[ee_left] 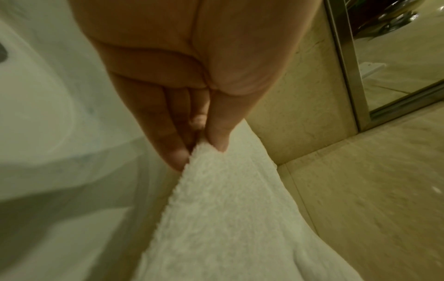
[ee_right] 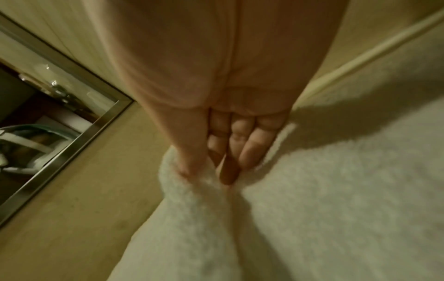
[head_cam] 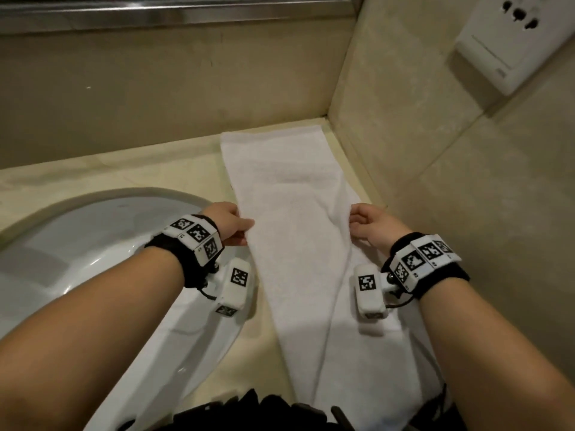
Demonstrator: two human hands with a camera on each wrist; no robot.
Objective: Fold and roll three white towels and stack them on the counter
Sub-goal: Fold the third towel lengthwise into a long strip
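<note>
At the far left the white sink (head_cam: 93,244) is set into the tabletop (head_cam: 109,169); its bowl looks to hold nothing, though only part of it shows. Just beside its rim, the left hand (head_cam: 228,223) has its grip pinched on the left edge of the towel (head_cam: 295,244), thumb and fingers (ee_left: 173,152) closed on the terry cloth, as the left wrist view confirms. The towel itself lies as a long narrow strip running from the person's body toward the back corner, its far end flat on the tabletop and close to the side wall (head_cam: 435,150). The right hand (head_cam: 371,225) grasps the opposite edge, bunching the cloth between thumb and fingers (ee_right: 250,150). Holding both edges level likely keeps the strip taut and straight for the next fold or for starting the roll. No other towels or finished rolls can be seen. High on the right wall sits a socket (head_cam: 510,42).
</note>
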